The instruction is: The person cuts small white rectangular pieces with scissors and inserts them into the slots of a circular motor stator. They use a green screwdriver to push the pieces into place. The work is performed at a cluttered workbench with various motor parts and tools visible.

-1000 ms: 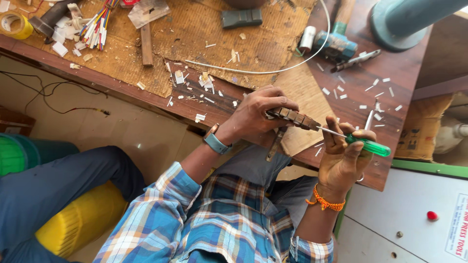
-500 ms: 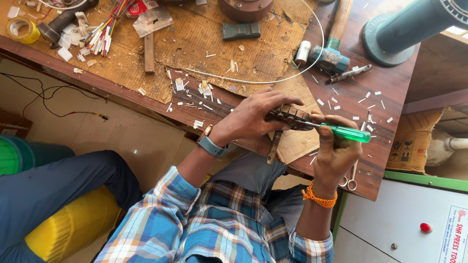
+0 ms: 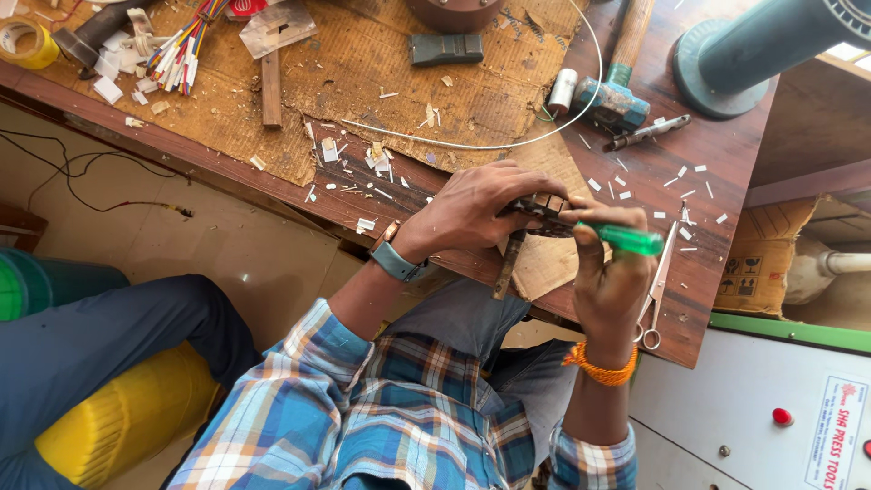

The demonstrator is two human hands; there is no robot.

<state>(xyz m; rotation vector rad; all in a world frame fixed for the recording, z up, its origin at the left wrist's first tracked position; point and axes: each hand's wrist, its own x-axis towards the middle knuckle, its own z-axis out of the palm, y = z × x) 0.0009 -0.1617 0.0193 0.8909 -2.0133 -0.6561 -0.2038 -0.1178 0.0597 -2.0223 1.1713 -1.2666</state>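
Overhead, cluttered wooden workbench (image 3: 726,163), tiled floor (image 3: 227,245).

Green translucent screwdriver handle (image 3: 630,239), orange wrist thread (image 3: 599,364), blue-and-white plaid shirt (image 3: 399,422), teal watch strap (image 3: 396,262), reddish-brown desk (image 3: 726,181), yellow tape roll (image 3: 25,44), yellow stool (image 3: 127,417)

My single head view: looks steeply down from above; close on hands, lap, workbench (image 3: 726,181) edge.

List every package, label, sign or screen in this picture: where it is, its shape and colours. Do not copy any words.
Cardboard box: right of the workbench, brown, with dark handling symbols.
Label: bottom right, on the white machine panel, white rectangle with red print.
No screens visible.
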